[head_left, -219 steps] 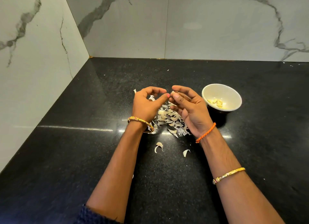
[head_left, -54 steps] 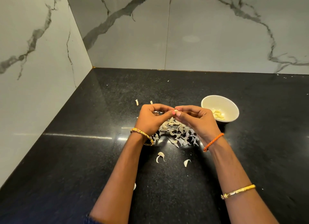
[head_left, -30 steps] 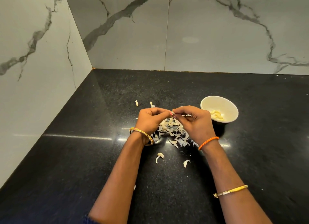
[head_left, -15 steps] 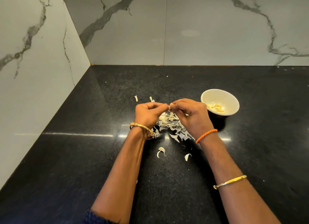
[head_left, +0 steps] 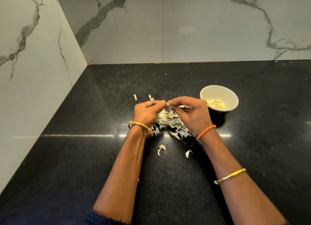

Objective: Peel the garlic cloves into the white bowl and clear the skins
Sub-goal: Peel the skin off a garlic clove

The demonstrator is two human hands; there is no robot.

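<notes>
Both hands met fingertip to fingertip above the skins point(head_left: 170, 122): left hand point(head_left: 148, 113) and right hand point(head_left: 191, 113) pinched one garlic clove point(head_left: 168, 104), small and pale, left of the white bowl point(head_left: 218, 93).

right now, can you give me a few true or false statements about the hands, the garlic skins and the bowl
1. The white bowl holds peeled garlic cloves. True.
2. Both hands rest flat on the black countertop. False: the left hand and right hand meet fingertip to fingertip, pinching a garlic clove.
3. The pile of garlic skins lies below the hands. True.
4. The bowl sits to the left of the left hand. False: it sits right of the right hand.
</notes>
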